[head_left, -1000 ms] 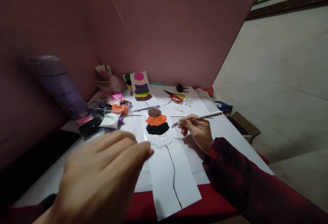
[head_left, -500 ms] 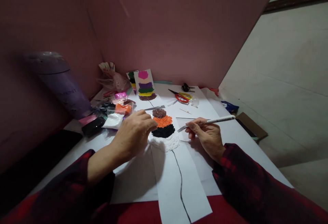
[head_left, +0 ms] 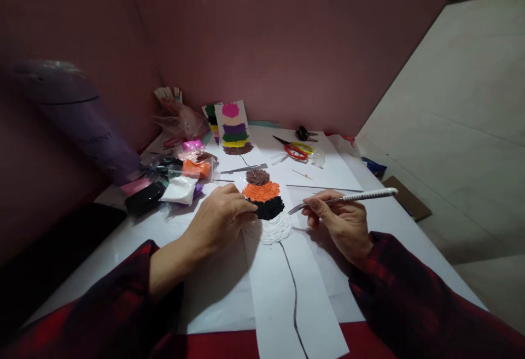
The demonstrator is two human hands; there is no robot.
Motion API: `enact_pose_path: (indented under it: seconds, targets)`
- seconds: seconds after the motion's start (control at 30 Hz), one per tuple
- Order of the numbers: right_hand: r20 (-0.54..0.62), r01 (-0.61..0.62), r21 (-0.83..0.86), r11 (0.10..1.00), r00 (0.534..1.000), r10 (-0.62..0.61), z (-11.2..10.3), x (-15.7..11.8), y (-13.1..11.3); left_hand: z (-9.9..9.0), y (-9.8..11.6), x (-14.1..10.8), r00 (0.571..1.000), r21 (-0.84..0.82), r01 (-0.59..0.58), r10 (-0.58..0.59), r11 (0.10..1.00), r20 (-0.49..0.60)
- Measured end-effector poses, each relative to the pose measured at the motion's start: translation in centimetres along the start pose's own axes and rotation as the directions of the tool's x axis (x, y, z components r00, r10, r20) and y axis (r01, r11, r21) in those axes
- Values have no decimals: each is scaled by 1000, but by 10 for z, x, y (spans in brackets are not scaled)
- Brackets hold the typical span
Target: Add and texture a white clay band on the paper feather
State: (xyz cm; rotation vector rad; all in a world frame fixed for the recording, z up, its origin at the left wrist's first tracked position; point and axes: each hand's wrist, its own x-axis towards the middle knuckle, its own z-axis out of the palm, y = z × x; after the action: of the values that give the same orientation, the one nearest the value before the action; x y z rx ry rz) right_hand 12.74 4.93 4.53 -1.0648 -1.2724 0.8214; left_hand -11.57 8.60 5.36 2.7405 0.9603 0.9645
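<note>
A strip of white paper (head_left: 283, 299) lies before me, with a drawn black line down its lower part. On its upper part sits textured clay in layers: brown (head_left: 257, 177), orange (head_left: 261, 190), black (head_left: 270, 208) and white (head_left: 273, 229). My right hand (head_left: 338, 222) grips a fork (head_left: 365, 195) with a patterned white handle, its tines just right of the black and white layers. My left hand (head_left: 219, 216) is closed, fingertips pinched at the left edge of the black layer; whatever they hold, if anything, is hidden.
Bags of coloured clay (head_left: 180, 188) lie at the left, near a purple bottle (head_left: 82, 118). A finished-looking striped card (head_left: 234, 129) leans at the back. Red-and-yellow scissors (head_left: 296, 150) and a thin dark rod (head_left: 324, 188) lie behind my right hand.
My left fingertips have come in against the black layer's left edge. The fork stays just right of the clay. The whole view has shifted slightly.
</note>
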Motion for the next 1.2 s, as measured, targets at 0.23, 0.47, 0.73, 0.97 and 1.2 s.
enact_pose_path:
  seconds: [0.23, 0.47, 0.73, 0.97, 1.2]
  targets:
    - [13, 1, -25, 1000, 1000, 0, -1, -2, 0, -1, 3, 2, 999, -9, -3, 3, 1000, -38]
    - [16, 11, -43, 999, 1000, -10, 0, -3, -1, 3, 6, 2, 1000, -23, 6, -6, 1000, -22]
    - [29, 1, -31, 1000, 1000, 0, 0, -4, 1, 3, 9, 2, 999, -3, 27, -27, 1000, -22]
    - [82, 108, -35, 993, 991, -105, 1, -12, -7, -3, 10, 6, 989, -49, -23, 16, 999, -150]
    - [355, 568, -135, 812, 793, -495, 6, -25, -14, -3, 49, 9, 942, -161, -315, 288, 935, -170]
